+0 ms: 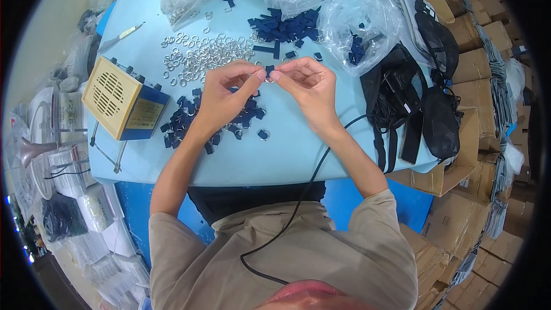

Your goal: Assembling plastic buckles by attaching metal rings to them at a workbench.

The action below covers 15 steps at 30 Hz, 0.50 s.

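Observation:
My left hand (229, 89) and my right hand (310, 86) meet over the middle of the table, thumbs and fingers closed in a pinch. Between the fingertips is a small navy fabric strip (270, 70), with a bit of a metal ring showing at its lower edge. Just beyond my left hand spreads a pile of silver metal rings (201, 54). Farther back lies a heap of loose navy strips (290, 26). Beside and below my left forearm are many navy strips fitted with rings (181, 117); my forearm hides part of them. One such piece (263, 135) lies apart.
Clear plastic bags (359, 17) line the table's far side. At left stand a yellow and blue box-shaped device (123, 100) and a pointed tool (123, 35). A black mesh bag (396, 80) with cables and a phone (411, 140) sits at right. Cardboard boxes (459, 218) stack beyond.

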Each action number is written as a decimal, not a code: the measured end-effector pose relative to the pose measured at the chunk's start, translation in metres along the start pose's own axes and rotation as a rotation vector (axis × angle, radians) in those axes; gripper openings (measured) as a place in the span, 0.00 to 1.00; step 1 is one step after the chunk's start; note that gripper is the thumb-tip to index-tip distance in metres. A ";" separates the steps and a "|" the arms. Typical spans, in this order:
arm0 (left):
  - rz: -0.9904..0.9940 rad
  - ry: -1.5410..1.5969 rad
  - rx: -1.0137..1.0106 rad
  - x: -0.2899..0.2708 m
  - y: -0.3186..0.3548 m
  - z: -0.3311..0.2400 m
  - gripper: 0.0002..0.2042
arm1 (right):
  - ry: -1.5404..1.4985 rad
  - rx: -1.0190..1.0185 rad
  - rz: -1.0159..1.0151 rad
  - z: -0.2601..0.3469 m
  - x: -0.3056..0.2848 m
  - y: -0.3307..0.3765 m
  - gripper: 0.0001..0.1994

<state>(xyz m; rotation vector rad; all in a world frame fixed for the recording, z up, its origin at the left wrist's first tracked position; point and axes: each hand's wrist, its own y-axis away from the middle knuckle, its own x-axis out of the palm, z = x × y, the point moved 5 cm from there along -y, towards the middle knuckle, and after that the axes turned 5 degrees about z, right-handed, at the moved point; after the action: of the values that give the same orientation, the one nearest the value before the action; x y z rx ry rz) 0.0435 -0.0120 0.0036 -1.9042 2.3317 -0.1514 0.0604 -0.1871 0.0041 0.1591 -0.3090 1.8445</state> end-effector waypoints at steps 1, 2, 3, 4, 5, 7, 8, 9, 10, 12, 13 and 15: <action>0.001 0.000 -0.001 0.000 0.000 0.000 0.09 | -0.001 0.001 -0.001 0.000 0.000 0.000 0.07; 0.008 -0.032 0.020 0.001 0.000 -0.002 0.08 | 0.007 0.003 -0.003 0.001 0.000 0.001 0.07; 0.014 -0.062 0.042 0.002 0.000 -0.004 0.08 | 0.017 0.004 -0.005 0.001 -0.001 0.001 0.07; 0.015 -0.061 0.042 0.002 0.000 -0.004 0.08 | 0.018 0.004 -0.006 0.001 -0.001 0.001 0.07; 0.017 -0.052 0.023 0.001 0.000 -0.003 0.08 | 0.013 0.013 0.005 0.001 0.000 0.001 0.07; 0.019 -0.044 0.004 0.001 0.000 -0.002 0.08 | 0.006 0.023 0.015 -0.001 -0.001 0.001 0.07; 0.017 -0.023 -0.011 0.001 0.000 -0.002 0.08 | -0.023 0.048 0.026 -0.003 -0.001 0.000 0.06; 0.014 -0.003 -0.025 0.001 0.000 -0.002 0.08 | -0.051 0.073 0.038 -0.004 -0.001 0.000 0.06; 0.013 -0.003 -0.025 0.001 0.000 -0.003 0.08 | -0.051 0.074 0.038 -0.004 -0.001 0.000 0.06; 0.020 -0.006 -0.037 0.000 0.000 -0.004 0.08 | -0.054 0.062 0.045 -0.002 0.001 0.001 0.06; 0.019 -0.005 -0.038 0.000 0.000 -0.004 0.08 | -0.054 0.062 0.045 -0.001 0.002 0.001 0.06; 0.022 -0.022 -0.038 -0.001 0.000 -0.006 0.08 | -0.046 0.061 0.038 -0.001 0.002 0.002 0.05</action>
<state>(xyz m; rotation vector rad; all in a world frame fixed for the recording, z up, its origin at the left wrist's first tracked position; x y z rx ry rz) 0.0423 -0.0112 0.0090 -1.8862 2.3574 -0.0847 0.0580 -0.1851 0.0035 0.2396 -0.2895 1.8914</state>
